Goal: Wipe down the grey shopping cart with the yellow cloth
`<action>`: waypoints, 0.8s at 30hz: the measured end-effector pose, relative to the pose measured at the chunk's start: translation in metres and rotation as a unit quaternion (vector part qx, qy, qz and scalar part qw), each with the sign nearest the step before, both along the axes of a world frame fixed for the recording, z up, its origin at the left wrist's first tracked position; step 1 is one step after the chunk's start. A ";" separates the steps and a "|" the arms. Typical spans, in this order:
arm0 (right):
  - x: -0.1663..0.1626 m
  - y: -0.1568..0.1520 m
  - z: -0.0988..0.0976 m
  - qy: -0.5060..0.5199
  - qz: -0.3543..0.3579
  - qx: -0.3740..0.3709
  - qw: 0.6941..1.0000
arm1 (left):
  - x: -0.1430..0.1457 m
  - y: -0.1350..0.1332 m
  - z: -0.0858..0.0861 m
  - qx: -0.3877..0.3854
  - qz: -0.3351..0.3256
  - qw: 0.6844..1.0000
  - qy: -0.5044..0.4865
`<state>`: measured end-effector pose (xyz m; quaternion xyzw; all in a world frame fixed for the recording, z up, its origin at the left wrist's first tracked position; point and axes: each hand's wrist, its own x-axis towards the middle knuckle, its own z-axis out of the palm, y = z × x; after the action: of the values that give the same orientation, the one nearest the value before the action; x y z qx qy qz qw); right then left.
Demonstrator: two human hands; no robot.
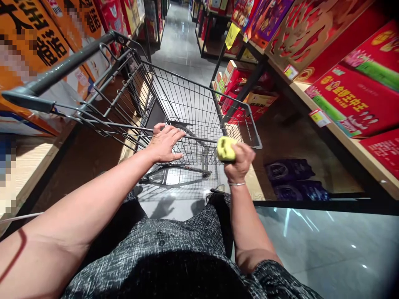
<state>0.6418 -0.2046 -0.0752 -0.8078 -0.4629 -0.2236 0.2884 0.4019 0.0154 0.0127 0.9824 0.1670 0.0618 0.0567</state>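
Note:
A grey wire shopping cart (187, 97) stands crosswise in front of me, its handle to the upper left. My left hand (166, 143) lies over the near top rail of the cart, fingers stretched and thumb apart, gripping nothing. Near the right end of that rail, my right hand (241, 160) is closed around a bunched yellow cloth (226, 149) with dark patches. Slight blur hides whether the cloth touches the rail. Through the wire, the basket's floor and the lower frame show.
Orange packages (46, 54) fill the left shelf. Red gift boxes (349, 95) line the right shelf, with price tags along its wooden edge (299, 89). Dark purple packs (289, 178) lie low on the right. A shiny aisle floor (181, 37) runs ahead between shelves.

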 end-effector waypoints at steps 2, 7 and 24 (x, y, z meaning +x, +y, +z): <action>0.014 0.003 0.027 0.010 -0.093 0.005 0.996 | 0.000 0.000 0.000 0.001 0.001 1.000 -0.007; -0.017 0.043 0.039 0.036 -0.092 -0.089 0.991 | 0.001 -0.001 -0.002 0.004 0.002 1.000 -0.017; 0.074 0.000 0.081 0.048 -0.083 -0.319 0.943 | 0.006 0.002 -0.011 0.032 0.000 0.999 -0.038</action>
<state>0.7160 -0.2043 0.0061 -0.9030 -0.4265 -0.0486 0.0179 0.4075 0.0173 0.0013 0.9806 0.1627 0.1048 0.0316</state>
